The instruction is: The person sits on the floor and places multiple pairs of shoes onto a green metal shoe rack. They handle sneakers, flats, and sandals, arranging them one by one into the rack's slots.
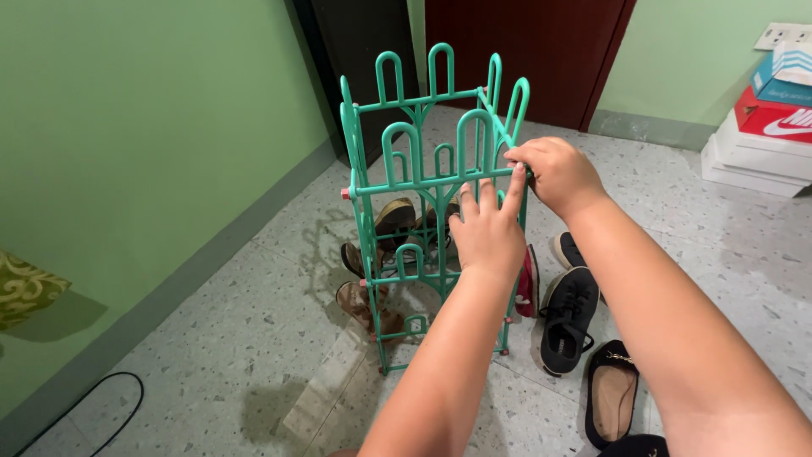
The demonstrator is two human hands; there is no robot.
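The teal plastic shoe rack [423,178] stands upright on the speckled floor [254,338], near the green wall. The right hand [554,173] pinches the rack's top right corner, fingers closed on the rail; the left hand [486,228] lies just below, fingers spread flat against the frame — not gripping. Brown sandals [372,262] sit inside, a black sneaker [567,317] beside. Steady, even pressure at both points would likely keep the light frame from tilting.

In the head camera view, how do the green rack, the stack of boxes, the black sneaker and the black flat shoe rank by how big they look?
1. Green rack, clearly the largest.
2. Stack of boxes, cut by the picture's edge and farther off, so its rank is unsure.
3. Black sneaker and black flat shoe look alike; I would not rank them.
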